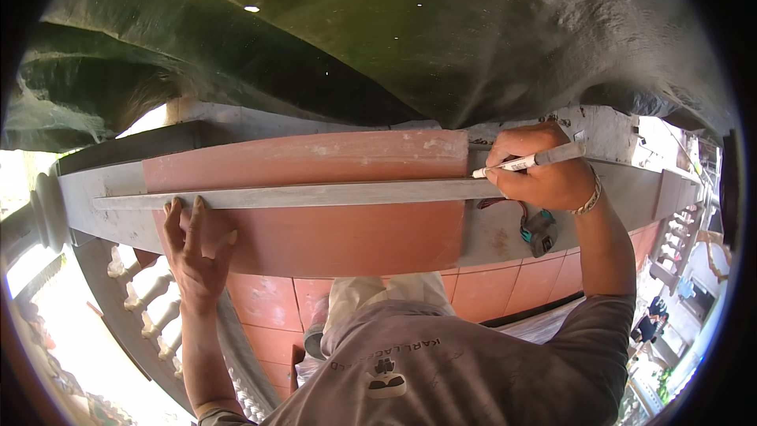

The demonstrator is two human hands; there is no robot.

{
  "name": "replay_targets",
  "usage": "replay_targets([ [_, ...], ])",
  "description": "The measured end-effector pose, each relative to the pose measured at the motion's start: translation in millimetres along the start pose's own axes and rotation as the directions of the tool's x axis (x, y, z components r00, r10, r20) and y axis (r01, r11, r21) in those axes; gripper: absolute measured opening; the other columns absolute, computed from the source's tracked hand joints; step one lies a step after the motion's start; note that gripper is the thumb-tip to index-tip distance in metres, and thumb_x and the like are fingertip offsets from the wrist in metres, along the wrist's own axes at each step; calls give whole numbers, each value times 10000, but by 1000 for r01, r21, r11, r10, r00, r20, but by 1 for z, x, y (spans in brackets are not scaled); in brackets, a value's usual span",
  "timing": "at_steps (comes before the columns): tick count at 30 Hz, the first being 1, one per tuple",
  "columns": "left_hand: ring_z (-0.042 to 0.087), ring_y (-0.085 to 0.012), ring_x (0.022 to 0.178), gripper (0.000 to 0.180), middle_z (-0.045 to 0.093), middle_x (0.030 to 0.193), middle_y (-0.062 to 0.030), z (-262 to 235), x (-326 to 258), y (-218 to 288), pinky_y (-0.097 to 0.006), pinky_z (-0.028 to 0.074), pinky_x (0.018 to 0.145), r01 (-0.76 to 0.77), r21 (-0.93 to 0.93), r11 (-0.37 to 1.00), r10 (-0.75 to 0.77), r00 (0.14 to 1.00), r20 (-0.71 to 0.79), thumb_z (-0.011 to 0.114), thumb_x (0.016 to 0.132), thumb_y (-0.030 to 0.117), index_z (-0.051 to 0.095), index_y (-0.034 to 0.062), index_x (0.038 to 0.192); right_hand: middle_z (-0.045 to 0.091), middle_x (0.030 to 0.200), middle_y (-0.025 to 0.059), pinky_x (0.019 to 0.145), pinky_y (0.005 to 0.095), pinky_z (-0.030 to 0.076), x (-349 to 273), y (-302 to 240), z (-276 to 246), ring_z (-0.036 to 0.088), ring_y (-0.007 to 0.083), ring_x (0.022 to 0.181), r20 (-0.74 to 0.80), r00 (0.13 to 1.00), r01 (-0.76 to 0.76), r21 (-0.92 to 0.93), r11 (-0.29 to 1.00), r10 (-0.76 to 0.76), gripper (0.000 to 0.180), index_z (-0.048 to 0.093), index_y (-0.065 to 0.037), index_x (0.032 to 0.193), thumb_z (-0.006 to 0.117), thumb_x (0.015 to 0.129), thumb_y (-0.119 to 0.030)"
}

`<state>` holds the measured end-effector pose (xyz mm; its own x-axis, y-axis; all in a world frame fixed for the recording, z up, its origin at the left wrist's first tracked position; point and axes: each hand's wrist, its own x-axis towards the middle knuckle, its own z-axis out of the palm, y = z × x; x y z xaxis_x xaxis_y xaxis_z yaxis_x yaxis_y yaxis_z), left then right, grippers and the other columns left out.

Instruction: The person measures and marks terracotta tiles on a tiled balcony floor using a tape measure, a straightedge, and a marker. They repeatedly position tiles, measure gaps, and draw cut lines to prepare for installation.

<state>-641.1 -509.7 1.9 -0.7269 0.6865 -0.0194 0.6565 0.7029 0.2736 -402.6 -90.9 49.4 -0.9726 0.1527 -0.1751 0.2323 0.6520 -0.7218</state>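
Note:
A large terracotta tile (315,189) lies flat on the grey top of a balustrade rail (102,189). Across the tile runs a long grey straightedge (315,194). My left hand (193,248) rests flat on the tile with spread fingers, its fingertips pressing the straightedge near its left end. My right hand (544,170) grips a white marker pen (528,162), whose tip touches the straightedge at the tile's right edge. A bracelet circles my right wrist.
A grey and teal tape measure (538,230) lies on the rail under my right hand. White balusters (154,300) stand below at left. Terracotta floor tiles (489,292) show below the rail. A dark green tarp (394,31) hangs overhead.

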Motion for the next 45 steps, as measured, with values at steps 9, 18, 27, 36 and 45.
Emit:
replay_targets([
  [9, 392, -466, 1387, 727, 444, 1447, -246, -1, 0, 6, -500, 398, 1119, 18, 26, 1000, -18, 1000, -10, 830, 714, 108, 569, 77, 1392, 701, 924, 131, 683, 357, 539, -61, 11, 0, 675, 265, 749, -301, 944, -60, 241, 969, 133, 213, 665, -46, 1045, 726, 840, -40],
  [18, 434, -466, 1350, 729, 471, 1420, -231, 7, -5, -1, -500, 508, 991, -76, 61, 995, 82, 990, -111, 860, 714, 212, 576, 153, 1383, 662, 1063, 46, 957, 425, 458, -64, 40, 84, 619, 262, 1041, -295, 948, -22, -429, 903, -117, 433, 609, -134, 1202, 775, 815, -233],
  [27, 598, -321, 1208, 513, 519, 1397, -229, -29, -38, -29, -390, 526, 949, 83, -649, 756, -423, 819, -388, 661, 968, 194, 499, -18, 1406, 618, 976, 16, 828, 403, 422, -88, -28, 34, 589, 242, 937, -404, 877, -18, -568, 823, -260, 421, 629, -136, 1189, 772, 798, -202],
  [36, 618, -313, 1193, 435, 614, 1268, -211, -12, -73, -76, -384, 555, 890, 206, -568, 797, -469, 804, -366, 664, 962, 247, 605, -19, 1302, 564, 789, 113, 671, 391, 454, -81, -103, 18, 548, 283, 698, -540, 761, 108, -441, 891, -360, 389, 632, -34, 1148, 784, 801, -124],
  [45, 677, -215, 763, 447, 708, 1016, -196, 1, -72, -119, -298, 518, 566, 245, -579, 778, -450, 860, -240, 651, 948, 199, 580, -76, 1293, 618, 946, 125, 731, 420, 500, -114, -99, 117, 626, 330, 838, -444, 889, -28, -299, 954, -113, 401, 577, -73, 1158, 775, 822, -165],
])
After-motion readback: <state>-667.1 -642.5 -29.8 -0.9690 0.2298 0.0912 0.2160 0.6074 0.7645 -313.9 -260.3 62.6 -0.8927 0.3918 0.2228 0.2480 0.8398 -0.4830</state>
